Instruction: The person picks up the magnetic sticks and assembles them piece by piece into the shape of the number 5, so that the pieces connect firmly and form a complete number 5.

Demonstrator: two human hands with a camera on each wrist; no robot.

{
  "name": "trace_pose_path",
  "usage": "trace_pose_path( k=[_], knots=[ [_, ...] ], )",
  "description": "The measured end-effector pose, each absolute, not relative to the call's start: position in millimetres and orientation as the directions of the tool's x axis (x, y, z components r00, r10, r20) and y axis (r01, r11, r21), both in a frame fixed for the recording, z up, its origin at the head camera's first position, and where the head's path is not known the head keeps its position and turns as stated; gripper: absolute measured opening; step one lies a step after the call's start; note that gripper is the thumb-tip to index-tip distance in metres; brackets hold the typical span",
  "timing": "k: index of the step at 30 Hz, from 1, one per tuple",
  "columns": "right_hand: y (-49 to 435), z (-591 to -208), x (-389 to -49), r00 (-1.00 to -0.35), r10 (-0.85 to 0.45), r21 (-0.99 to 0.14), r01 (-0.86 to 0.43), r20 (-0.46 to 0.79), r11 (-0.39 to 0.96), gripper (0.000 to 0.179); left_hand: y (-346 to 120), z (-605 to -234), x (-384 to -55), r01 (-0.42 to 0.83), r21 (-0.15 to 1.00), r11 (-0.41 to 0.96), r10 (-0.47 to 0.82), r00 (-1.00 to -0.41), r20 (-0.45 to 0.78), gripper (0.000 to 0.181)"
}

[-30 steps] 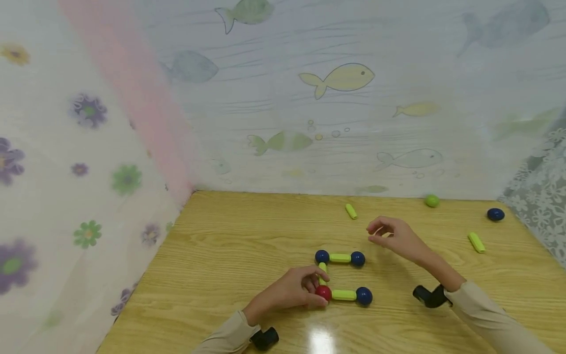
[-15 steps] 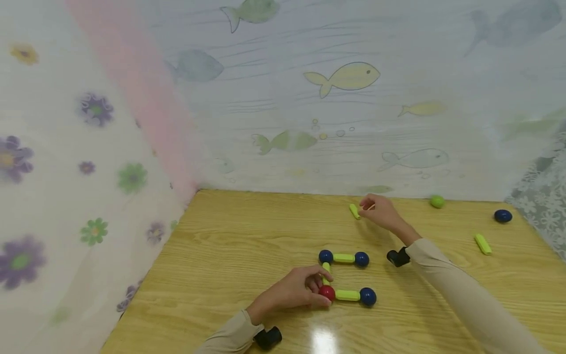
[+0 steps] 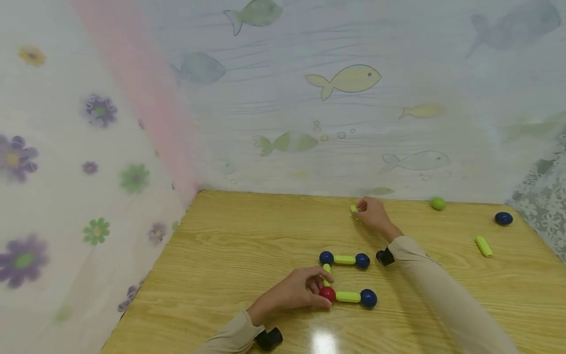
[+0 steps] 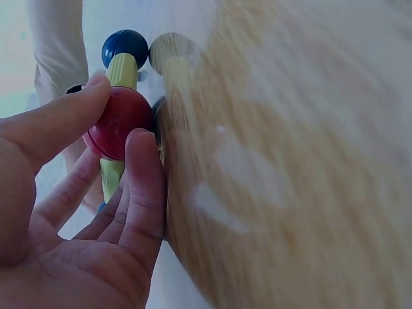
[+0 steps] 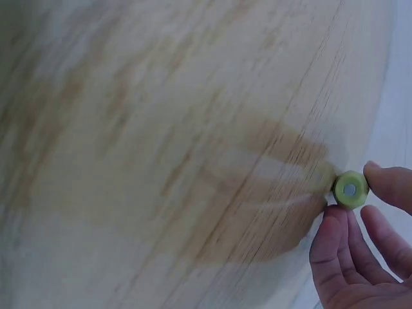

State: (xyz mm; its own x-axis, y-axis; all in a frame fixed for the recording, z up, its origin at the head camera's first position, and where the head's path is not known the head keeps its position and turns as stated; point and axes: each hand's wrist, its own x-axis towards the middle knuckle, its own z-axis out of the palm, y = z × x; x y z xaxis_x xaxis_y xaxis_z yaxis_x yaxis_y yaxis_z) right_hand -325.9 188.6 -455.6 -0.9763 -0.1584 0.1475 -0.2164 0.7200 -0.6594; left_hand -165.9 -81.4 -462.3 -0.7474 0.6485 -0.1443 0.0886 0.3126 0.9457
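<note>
My left hand [image 3: 297, 290] grips the red ball [image 3: 327, 294] with thumb and fingers, at the corner of a C-shaped figure of magnetic rods and balls on the table. In the left wrist view the red ball [image 4: 123, 122] sits between thumb and fingertips. A yellow-green rod [image 3: 348, 297] runs from it to a blue ball [image 3: 368, 298]. Another leads back to a blue ball [image 3: 326, 257], joined by a rod [image 3: 344, 259] to a further blue ball [image 3: 362, 260]. Towards the back, my right hand [image 3: 372, 214] pinches a loose yellow-green magnetic rod [image 5: 349, 189], its metal end facing the wrist camera.
On the wooden table [image 3: 247, 221], a green ball [image 3: 438, 203] and a dark blue ball [image 3: 503, 219] lie at the back right. Nearer lies one more yellow-green rod [image 3: 484, 247]. Patterned cloth walls [image 3: 274, 103] border the table at the back and sides.
My right hand has moved back and left from above the table's middle to the loose rod and taken hold of it. The left hand stays at the red ball.
</note>
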Motion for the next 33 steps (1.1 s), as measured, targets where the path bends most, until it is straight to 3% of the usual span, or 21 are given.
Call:
trace_pose_path(
  k=[6,17,33],
  knots=[
    [195,-455,-324,-0.975,-0.169,-0.641,-0.223,0.146,0.735,0.021,-82,-462,-165,0.090,0.946,0.312,0.650,-0.746,-0.143,0.038],
    [212,-438,-305,-0.968,-0.252,-0.647,-0.185,-0.011,0.740,0.026,-80,-464,-167,0.083,0.944,0.320,0.646,-0.748,-0.153,0.038],
    [247,-426,-230,-0.946,-0.295,-0.827,-0.058,-0.133,0.559,0.036,-82,-463,-165,0.085,0.946,0.313,0.642,-0.753,-0.145,0.038]
  ],
)
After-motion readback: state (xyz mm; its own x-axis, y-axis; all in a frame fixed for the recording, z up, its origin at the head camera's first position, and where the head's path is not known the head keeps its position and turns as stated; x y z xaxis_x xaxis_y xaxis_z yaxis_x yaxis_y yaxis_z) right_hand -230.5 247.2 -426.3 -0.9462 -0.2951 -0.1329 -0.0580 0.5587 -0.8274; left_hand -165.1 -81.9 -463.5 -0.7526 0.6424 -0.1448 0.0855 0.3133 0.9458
